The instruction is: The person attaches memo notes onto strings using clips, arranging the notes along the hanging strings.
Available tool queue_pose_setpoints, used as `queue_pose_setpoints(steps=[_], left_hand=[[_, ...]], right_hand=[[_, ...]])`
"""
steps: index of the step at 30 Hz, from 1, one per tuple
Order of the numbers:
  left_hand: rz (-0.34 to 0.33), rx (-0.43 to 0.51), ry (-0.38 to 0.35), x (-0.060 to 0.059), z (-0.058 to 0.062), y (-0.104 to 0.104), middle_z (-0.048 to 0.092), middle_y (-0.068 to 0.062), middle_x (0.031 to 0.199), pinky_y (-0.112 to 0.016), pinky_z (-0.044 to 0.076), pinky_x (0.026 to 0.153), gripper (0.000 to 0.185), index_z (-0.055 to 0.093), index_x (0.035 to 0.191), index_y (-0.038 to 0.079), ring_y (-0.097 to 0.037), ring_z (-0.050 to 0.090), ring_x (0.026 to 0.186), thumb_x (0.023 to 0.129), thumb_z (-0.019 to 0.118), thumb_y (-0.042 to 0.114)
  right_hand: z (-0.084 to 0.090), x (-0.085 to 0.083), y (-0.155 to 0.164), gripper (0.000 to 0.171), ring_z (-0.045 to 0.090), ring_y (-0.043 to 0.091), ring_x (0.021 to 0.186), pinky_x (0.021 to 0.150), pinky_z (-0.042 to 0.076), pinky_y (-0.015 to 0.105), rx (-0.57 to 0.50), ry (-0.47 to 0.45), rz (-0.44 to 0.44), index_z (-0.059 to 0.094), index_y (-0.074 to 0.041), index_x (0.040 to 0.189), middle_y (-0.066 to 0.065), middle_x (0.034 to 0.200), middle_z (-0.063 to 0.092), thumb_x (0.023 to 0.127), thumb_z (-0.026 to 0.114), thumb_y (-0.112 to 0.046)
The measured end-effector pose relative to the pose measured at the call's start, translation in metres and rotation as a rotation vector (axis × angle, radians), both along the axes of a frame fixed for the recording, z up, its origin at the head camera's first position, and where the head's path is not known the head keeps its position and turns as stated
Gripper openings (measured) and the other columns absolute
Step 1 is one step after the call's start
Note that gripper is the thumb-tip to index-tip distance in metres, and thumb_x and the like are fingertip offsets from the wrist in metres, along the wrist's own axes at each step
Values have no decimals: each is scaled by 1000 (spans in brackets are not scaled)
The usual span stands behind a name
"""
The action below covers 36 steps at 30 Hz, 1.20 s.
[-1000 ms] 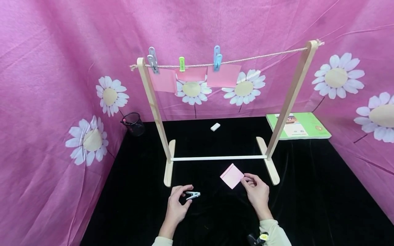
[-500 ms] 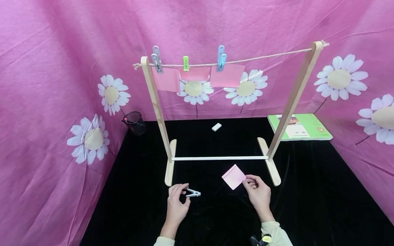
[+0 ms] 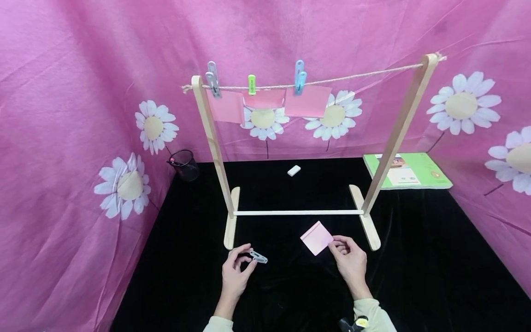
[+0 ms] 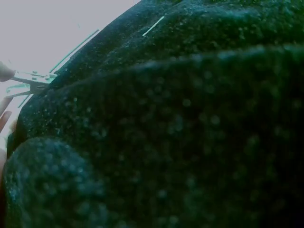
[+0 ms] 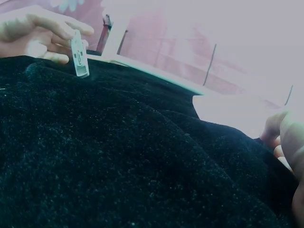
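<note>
Between thumb and fingers, my left hand [image 3: 235, 275] pinches a light grey clothespin [image 3: 259, 257], its far end pointing right. The same clothespin [image 4: 35, 83] shows at the left edge of the left wrist view. My right hand [image 3: 350, 263] pinches the right corner of a pink sticky note [image 3: 317, 238], turned like a diamond. In the right wrist view the note [image 5: 228, 111] looks washed out. Beyond the hands, pink notes hang from a rope [image 3: 361, 76], held by a grey clothespin [image 3: 213, 79], a small green clip [image 3: 251, 85] and a blue clothespin [image 3: 300, 78].
A wooden stand [image 3: 296, 213] with two posts carries the rope over the black cloth [image 3: 315, 295]. Behind it lies a white eraser [image 3: 294, 171]. A black mesh cup [image 3: 185, 166] stands back left, and a green book [image 3: 431, 171] lies back right.
The clothespin in my left hand has turned, and the thumb now presses against it. My right hand and its note hold nearly still. The head view has shifted slightly.
</note>
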State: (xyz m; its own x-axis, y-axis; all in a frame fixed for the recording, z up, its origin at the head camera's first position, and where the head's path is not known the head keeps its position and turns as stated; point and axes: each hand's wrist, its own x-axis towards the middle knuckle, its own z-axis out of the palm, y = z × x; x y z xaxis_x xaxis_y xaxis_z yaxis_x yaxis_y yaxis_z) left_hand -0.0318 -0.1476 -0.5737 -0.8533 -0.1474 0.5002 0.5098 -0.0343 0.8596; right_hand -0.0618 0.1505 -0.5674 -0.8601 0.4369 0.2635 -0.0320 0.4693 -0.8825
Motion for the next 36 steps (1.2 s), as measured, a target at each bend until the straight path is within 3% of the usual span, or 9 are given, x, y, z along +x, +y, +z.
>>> queue_pose_setpoints(steps=[6,13,20,27,36], left_hand=[[-8,-26,28,2,1,-2,55,-35,95,-25,51,69,38,57,105,-19,-26,60,93,69,65,-25],[-15,-24,59,2,0,-4,53,-37,93,-25,51,68,38,56,104,-21,-26,60,92,67,63,-28],[-8,-9,30,5,8,1,54,-37,91,-29,51,65,40,55,102,-23,-27,60,88,64,65,-29],[-40,-69,-19,10,26,4,60,-35,91,-34,48,66,39,56,102,-21,-29,60,88,65,71,-22],[-47,-193,-30,10,32,5,63,-26,91,-35,47,70,33,64,98,-13,-27,54,86,67,75,-15]], right_hand=[[-3,1,-2,18,48,-7,53,48,36,7,-42,9,5,72,-14,85,3,71,69,72,76,-3],[-2,1,-5,19,49,-7,55,48,38,7,-79,49,40,71,-11,85,1,69,68,72,75,1],[0,4,-1,17,51,-5,55,49,39,8,-126,55,57,72,-10,84,1,69,67,73,75,2],[2,8,2,14,52,-2,55,51,42,10,-168,131,88,72,0,86,7,69,66,75,72,7],[1,5,5,10,54,-2,58,54,44,10,-206,150,105,71,0,84,4,70,65,75,73,4]])
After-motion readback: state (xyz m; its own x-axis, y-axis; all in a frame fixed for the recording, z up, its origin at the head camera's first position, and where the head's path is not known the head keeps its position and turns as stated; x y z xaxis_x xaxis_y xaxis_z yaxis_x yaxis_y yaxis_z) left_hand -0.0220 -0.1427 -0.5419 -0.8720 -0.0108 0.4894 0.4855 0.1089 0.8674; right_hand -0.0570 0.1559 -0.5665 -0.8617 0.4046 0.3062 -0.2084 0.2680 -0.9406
